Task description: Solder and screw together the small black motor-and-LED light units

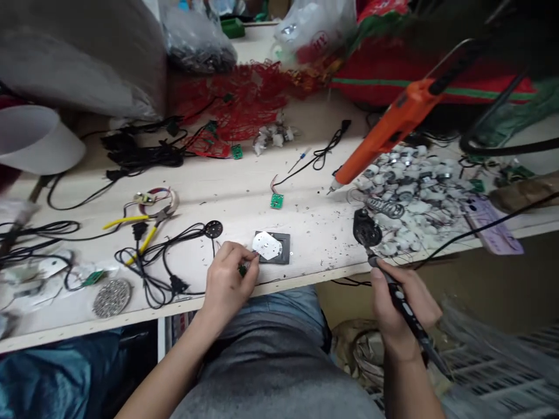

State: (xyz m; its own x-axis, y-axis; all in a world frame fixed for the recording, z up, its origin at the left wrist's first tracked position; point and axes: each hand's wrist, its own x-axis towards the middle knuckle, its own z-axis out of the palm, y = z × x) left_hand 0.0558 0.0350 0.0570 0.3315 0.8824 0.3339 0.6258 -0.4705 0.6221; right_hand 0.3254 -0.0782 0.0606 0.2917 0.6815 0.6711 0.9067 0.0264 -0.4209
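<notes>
My left hand (231,273) is closed in a pinch at the front of the bench, its fingertips at the left edge of a white metal plate (266,245). That plate lies on a dark grey rectangular block (285,249). A bit of green circuit board (242,269) shows in the gap between thumb and fingers; what the fingertips pinch is too small to tell. My right hand (404,302) grips a black soldering iron (406,311) at the bench's front edge. The iron's front end reaches a round black holder (367,228).
An orange electric screwdriver (388,131) hangs over the bench at right, above a heap of small white-capped parts (410,186). Yellow-handled pliers (148,224) and coiled black cords (148,273) lie left. A green circuit board (276,201) with wires sits mid-bench. Red wires (244,93) lie behind.
</notes>
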